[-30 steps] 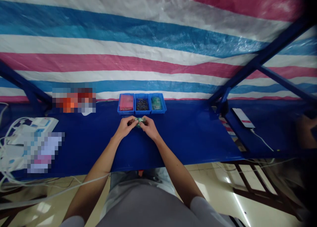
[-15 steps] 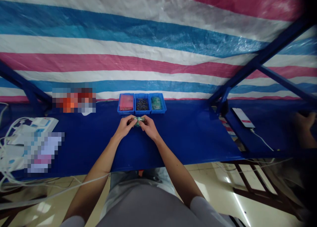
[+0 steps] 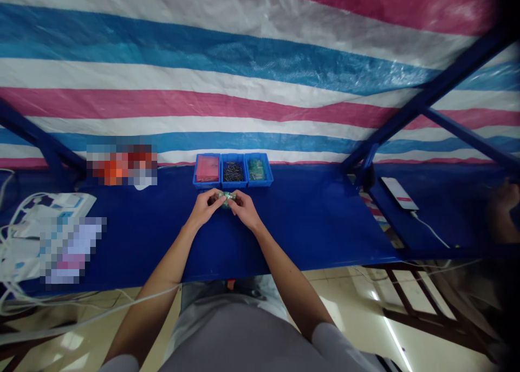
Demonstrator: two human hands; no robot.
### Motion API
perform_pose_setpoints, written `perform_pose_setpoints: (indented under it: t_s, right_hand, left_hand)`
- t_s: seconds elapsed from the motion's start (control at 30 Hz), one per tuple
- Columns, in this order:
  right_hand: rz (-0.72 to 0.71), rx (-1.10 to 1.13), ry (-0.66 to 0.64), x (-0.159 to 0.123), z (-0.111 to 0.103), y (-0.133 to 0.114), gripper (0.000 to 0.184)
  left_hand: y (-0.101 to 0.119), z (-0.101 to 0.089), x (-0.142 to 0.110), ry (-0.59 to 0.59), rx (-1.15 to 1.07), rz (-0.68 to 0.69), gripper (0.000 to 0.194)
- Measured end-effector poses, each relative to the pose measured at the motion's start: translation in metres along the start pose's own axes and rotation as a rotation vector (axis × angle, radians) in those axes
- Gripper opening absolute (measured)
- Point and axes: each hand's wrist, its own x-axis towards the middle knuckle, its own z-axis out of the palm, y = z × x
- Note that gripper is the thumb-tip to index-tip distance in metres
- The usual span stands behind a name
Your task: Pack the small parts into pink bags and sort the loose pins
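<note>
Holding green circuit board [image 3: 226,198] | between left fingers [image 3: 214,198] | right fingers [image 3: 240,198] | both touching

We see a woven plastic tarpaulin [image 3: 203,69], rough in texture with a glossy sheen where the light catches it, behind smooth blue-painted metal struts [image 3: 442,85]. The counter [image 3: 309,220] has a smooth, faintly shiny blue covering, and on it stand matt blue plastic bins [image 3: 233,187], the middle one holding dull metal fasteners [image 3: 233,171], with a small green plastic piece [image 3: 226,197] showing a slight glint in front. Below, the floor tiles [image 3: 357,318] look polished and glossy.
</note>
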Motion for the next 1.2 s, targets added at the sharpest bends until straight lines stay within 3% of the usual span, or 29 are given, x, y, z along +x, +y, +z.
perform_pose_setpoints:
  t_s: [0.8,1.2]
  right_hand:
    - [-0.057,-0.133,0.043,-0.0013,-0.0013,0.004,0.034]
    - [-0.033,-0.117,0.001,-0.0009,-0.0006,0.001,0.042]
  left_hand:
    - [-0.0002,0.0017,0.0004,-0.066,-0.028,-0.029,0.031]
    - [-0.0058,-0.0002,0.0023,-0.039,-0.049,-0.017,0.029]
